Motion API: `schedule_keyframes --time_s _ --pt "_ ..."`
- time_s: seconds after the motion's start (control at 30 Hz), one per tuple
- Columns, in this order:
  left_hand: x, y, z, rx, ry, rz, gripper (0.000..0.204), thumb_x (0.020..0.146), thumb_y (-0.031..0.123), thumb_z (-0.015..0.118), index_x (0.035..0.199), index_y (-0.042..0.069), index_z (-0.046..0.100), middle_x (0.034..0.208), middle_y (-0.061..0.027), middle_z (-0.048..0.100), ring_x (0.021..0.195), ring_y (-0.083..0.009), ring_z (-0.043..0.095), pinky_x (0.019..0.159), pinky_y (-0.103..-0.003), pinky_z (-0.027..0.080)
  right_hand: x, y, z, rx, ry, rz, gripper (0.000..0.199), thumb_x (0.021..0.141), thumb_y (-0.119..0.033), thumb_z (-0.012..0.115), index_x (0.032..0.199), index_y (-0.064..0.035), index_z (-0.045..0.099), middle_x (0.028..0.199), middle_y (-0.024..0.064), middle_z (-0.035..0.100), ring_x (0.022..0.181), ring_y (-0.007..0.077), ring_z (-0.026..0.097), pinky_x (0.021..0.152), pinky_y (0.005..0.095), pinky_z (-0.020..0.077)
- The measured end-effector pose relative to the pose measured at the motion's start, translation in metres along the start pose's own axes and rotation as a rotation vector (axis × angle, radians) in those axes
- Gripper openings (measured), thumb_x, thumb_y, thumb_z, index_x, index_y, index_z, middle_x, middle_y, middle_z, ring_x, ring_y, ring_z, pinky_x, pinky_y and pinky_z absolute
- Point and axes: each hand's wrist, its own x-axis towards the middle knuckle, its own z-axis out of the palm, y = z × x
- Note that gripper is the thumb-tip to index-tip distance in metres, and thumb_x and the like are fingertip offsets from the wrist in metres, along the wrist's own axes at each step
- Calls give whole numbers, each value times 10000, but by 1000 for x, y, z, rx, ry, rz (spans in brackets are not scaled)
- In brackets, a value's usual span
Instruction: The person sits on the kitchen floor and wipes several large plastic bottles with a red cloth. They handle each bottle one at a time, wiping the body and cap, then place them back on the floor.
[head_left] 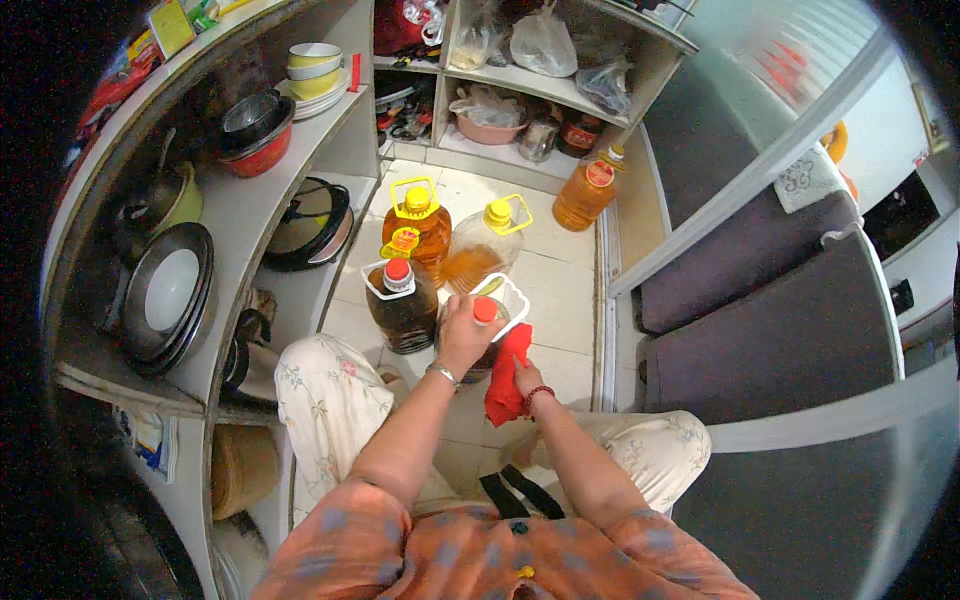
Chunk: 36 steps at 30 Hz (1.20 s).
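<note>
Tiled pantry floor filling middle, shelves curving along left and back. Person crouching, knees in floral trousers. Left hand closing around top of jug with red cap and white handle (dark liquid inside), jug standing on floor just in front of knees. Right hand clutching red cloth, fingers curled tight, cloth pressing against jug's side. Three more oil jugs crowding just behind, fourth standing apart by sliding door. Bowls and pans sitting on left shelves.

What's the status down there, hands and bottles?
Left hand gripping red-capped bottle. Right hand holds red cloth against it. Three more oil bottles close behind.
</note>
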Motion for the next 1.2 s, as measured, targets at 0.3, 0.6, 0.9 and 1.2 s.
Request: schedule_keyframes --time_s 0.3,0.6,0.9,1.2 --pt "9 -16 -27 -76 -77 -148 426 838 326 632 1133 20 601 1091 -198 580 992 -360 583 864 -404 467 -53 -75 -5 466 16 -124 466 920 -342 581 1266 -37 518 1092 127 637 948 199 607 839 355 490" --pt "6 3 -13 84 -77 27 330 845 296 624 1065 50 623 999 -154 575 986 -352 524 889 -426 417 -48 -73 11 109 160 -396 468 896 -141 549 1337 -36 431 1214 127 566 1084 220 552 937 354 444" --pt "17 13 10 93 -44 92 196 794 105 548 965 19 593 1047 -150 531 1016 -326 503 897 -400 418 -9 -53 16 746 -25 38 489 943 -274 488 1381 -72 406 1217 84 567 1061 211 554 922 358 455" --pt "19 6 20 -94 126 -58 217 779 47 645 981 12 573 1026 -140 585 1003 -293 565 901 -371 445 -6 -98 17 178 130 -505 523 921 -341 566 1341 -48 460 1219 180 569 1123 302 545 999 390 397"
